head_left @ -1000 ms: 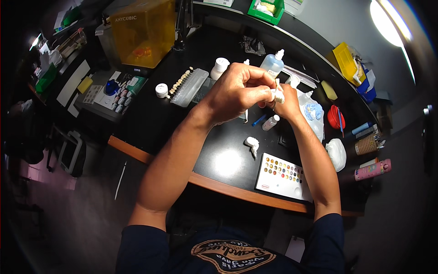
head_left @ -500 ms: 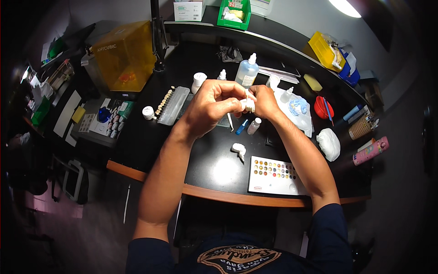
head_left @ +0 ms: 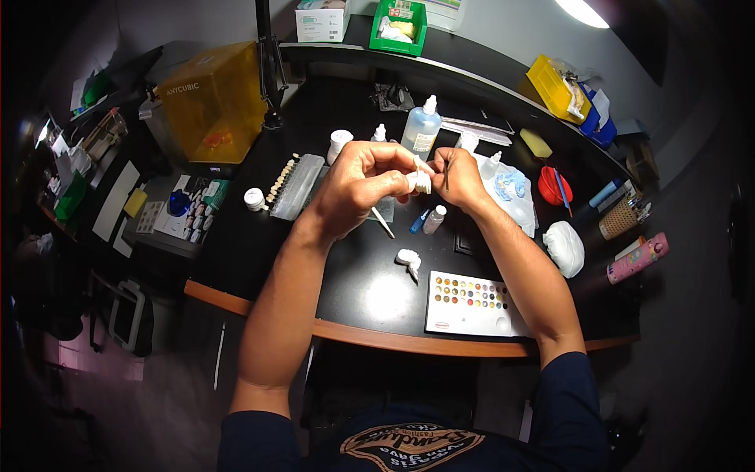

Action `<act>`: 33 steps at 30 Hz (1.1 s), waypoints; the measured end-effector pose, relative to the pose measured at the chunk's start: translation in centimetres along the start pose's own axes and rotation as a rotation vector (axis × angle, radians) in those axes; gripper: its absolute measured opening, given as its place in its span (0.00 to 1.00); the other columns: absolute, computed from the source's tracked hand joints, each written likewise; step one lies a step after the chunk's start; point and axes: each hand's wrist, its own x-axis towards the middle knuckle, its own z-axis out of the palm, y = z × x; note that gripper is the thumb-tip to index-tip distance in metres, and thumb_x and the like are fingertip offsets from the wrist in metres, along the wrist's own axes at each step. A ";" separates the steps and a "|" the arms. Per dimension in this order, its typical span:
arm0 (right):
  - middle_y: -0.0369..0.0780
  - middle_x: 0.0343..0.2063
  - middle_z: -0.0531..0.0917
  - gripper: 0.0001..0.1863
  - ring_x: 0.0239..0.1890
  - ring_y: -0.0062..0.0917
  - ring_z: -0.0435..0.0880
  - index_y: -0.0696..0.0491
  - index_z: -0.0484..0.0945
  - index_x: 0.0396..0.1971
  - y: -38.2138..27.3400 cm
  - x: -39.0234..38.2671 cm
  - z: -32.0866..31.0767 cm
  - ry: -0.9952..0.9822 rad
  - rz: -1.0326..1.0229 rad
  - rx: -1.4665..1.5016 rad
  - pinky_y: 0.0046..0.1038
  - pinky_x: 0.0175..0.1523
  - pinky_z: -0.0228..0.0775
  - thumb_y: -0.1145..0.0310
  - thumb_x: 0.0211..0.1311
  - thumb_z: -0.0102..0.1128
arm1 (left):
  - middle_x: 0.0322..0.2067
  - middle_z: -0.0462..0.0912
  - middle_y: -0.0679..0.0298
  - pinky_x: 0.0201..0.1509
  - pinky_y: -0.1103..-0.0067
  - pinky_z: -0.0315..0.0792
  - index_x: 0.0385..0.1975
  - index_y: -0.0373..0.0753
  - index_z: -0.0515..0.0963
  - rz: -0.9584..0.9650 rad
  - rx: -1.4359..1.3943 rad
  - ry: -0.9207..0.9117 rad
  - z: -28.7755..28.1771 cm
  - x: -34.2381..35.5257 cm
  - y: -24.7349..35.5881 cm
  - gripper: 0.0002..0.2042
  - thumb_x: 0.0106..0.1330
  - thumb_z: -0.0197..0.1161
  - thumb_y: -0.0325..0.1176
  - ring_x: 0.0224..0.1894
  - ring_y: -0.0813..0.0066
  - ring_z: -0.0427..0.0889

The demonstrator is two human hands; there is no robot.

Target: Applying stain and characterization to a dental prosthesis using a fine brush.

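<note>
My left hand [head_left: 366, 189] has its fingers curled round a small white tooth model [head_left: 421, 183], with a thin pale pin standing up from it. My right hand [head_left: 460, 179] is closed on a thin dark tool [head_left: 447, 178] just right of the model, their fingertips close together. A white stick [head_left: 383, 223] shows below my left fingers; I cannot tell what supports it. Under my hands are a small bottle [head_left: 435, 221] and a blue tool [head_left: 419, 222]. A second white piece [head_left: 408, 261] lies nearer me, above a paint palette [head_left: 472, 315].
The black desk [head_left: 362, 291] carries a shade guide [head_left: 292, 189], white jar [head_left: 253, 200], large dropper bottle [head_left: 421, 126], red bowl [head_left: 549, 189], white bundle [head_left: 563, 248] and pink flask [head_left: 637, 258]. A yellow printer cover [head_left: 208, 102] stands back left; green [head_left: 397, 27] and yellow [head_left: 546, 85] bins sit on the shelf.
The head view has shifted, so desk and hands sit differently in the picture. The dark tool in my right fingers now shows clearly, and the white stick below appears more slanted.
</note>
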 end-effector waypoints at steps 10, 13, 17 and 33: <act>0.46 0.38 0.86 0.21 0.40 0.24 0.85 0.50 0.64 0.21 0.7 -1.4 -2.1 0.156 -0.006 1.026 0.26 0.48 0.79 0.89 0.55 0.67 | 0.39 0.86 0.55 0.42 0.79 0.75 0.33 0.30 0.82 -0.036 0.021 -0.030 0.5 0.3 0.0 0.10 0.57 0.63 0.30 0.35 0.77 0.82; 0.47 0.40 0.85 0.19 0.41 0.26 0.85 0.50 0.65 0.22 1.0 -2.9 -4.5 0.130 -0.063 1.222 0.28 0.51 0.79 0.85 0.56 0.69 | 0.38 0.86 0.55 0.41 0.80 0.75 0.34 0.30 0.82 -0.061 0.030 -0.044 1.1 0.4 -0.4 0.09 0.57 0.63 0.29 0.35 0.77 0.82; 0.44 0.40 0.85 0.18 0.42 0.25 0.85 0.48 0.67 0.26 1.6 -5.8 -7.1 0.173 -0.065 1.328 0.26 0.50 0.78 0.82 0.58 0.69 | 0.40 0.87 0.52 0.41 0.79 0.75 0.31 0.34 0.79 -0.119 0.022 -0.066 1.7 0.3 -0.5 0.06 0.56 0.62 0.28 0.35 0.76 0.81; 0.44 0.35 0.83 0.09 0.36 0.23 0.86 0.64 0.79 0.45 2.1 -14.3 -9.4 0.339 -0.023 1.352 0.24 0.44 0.83 0.78 0.68 0.59 | 0.40 0.86 0.58 0.47 0.79 0.77 0.48 0.29 0.83 -0.218 -0.058 -0.253 4.7 0.4 -3.8 0.14 0.64 0.66 0.27 0.41 0.76 0.83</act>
